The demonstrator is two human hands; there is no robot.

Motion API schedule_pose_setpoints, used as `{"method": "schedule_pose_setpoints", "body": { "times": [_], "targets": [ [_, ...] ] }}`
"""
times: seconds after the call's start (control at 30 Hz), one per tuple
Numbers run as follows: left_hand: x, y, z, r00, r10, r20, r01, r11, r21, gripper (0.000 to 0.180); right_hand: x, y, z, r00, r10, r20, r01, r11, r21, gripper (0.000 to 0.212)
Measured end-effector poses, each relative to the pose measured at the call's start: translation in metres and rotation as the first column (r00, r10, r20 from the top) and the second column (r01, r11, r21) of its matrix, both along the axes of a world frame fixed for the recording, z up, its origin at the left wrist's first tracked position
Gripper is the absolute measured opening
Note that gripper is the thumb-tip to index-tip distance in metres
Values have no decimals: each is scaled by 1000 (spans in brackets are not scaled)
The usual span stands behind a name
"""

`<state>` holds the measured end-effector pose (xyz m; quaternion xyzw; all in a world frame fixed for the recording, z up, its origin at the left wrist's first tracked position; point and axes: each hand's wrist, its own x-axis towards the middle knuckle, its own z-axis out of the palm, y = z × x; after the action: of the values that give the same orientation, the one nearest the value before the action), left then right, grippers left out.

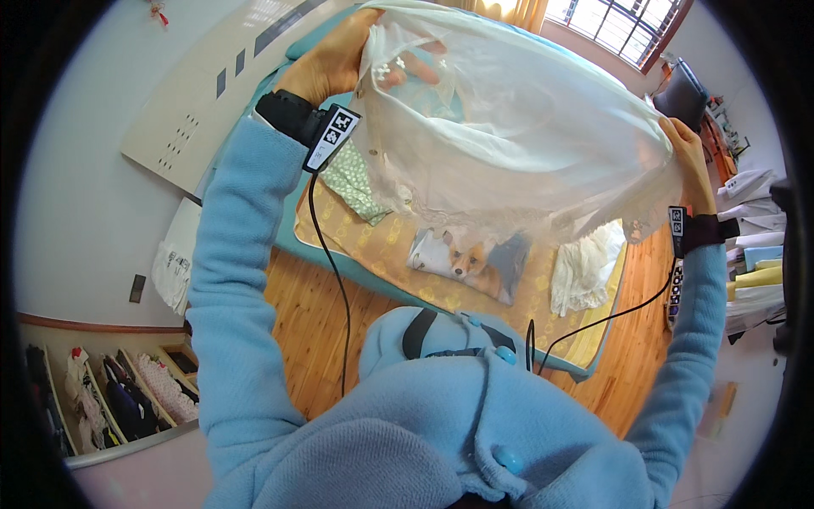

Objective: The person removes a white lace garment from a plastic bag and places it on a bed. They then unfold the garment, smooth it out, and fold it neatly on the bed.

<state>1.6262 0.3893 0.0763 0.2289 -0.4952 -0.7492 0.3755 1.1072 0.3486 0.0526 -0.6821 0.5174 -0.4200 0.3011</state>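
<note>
Overhead, both hands hold a sheer white cloth (517,127) stretched taut between them, raised above the bed (585,360). Left hand (335,59): grip clenched on the cloth's upper corner, fingers visible through the fabric. Right hand (691,161): grip pinching the opposite edge. Judged step: spreading the cloth out; next move likely needs both edges kept level. Below the grips, on the yellow mat (356,233): fox-print pillow (471,259), green cloth (356,182), crumpled white cloth (585,267). Wrist tags (332,136): small, black-and-white squares.
</note>
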Motion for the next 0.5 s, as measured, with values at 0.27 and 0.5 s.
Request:
{"method": "schedule_pose_setpoints", "body": {
  "times": [0.27,0.5],
  "targets": [
    [-14,17,17,977,-155,-149,156,988,-5,59,-1,-15,-24,996,-29,81,23,997,75,28],
    [-109,26,-4,984,173,53,-165,979,-123,43,125,53,-65,893,446,66,-420,875,-240,24]
  ]
}}
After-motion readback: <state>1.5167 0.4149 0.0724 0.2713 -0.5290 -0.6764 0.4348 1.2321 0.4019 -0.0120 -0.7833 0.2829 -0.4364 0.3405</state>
